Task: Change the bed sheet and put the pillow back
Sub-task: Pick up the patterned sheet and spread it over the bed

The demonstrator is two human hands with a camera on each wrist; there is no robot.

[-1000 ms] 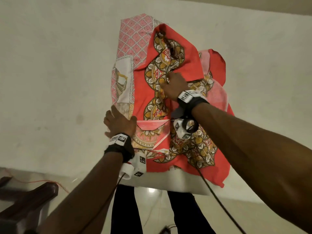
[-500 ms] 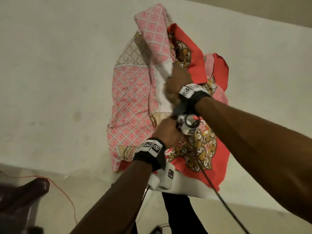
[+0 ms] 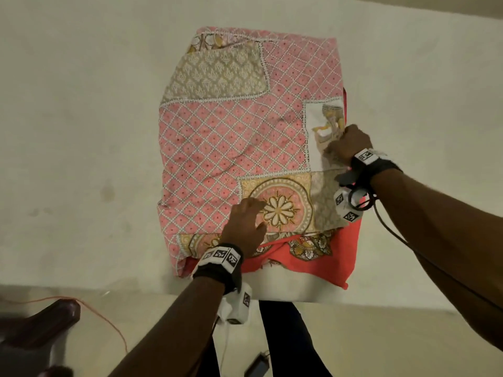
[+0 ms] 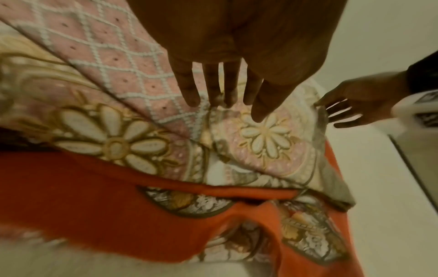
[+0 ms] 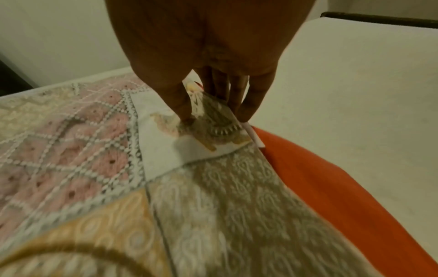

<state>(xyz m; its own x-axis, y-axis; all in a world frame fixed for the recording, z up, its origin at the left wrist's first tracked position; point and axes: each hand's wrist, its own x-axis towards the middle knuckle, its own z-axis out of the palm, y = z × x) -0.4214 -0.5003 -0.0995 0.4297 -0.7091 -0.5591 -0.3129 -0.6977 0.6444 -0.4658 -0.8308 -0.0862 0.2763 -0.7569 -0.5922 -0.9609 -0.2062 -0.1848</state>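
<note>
A folded pink patchwork sheet (image 3: 231,131) lies flat on the bare mattress (image 3: 81,104), covering most of a red patterned sheet (image 3: 326,262) beneath it. My left hand (image 3: 253,210) rests near the flower medallion at the near edge with its fingers (image 4: 187,90) straight, holding nothing. My right hand (image 3: 345,137) is at the pink sheet's right edge. In the right wrist view its thumb presses on the pink sheet (image 5: 71,150) and its fingers (image 5: 246,110) drop over the edge, pinching it. The red sheet (image 5: 320,178) shows beside that edge. No pillow is in view.
The mattress's near edge runs just below the sheets, with my legs against it. On the floor are a dark wooden furniture piece (image 3: 35,330) at the left, a thin orange cable (image 3: 109,322), and a small dark device (image 3: 257,367).
The pink sheet, held up bunched in both hands, now lies spread flat over the red sheet. My left hand has let go and opened. My right hand moved to the right edge.
</note>
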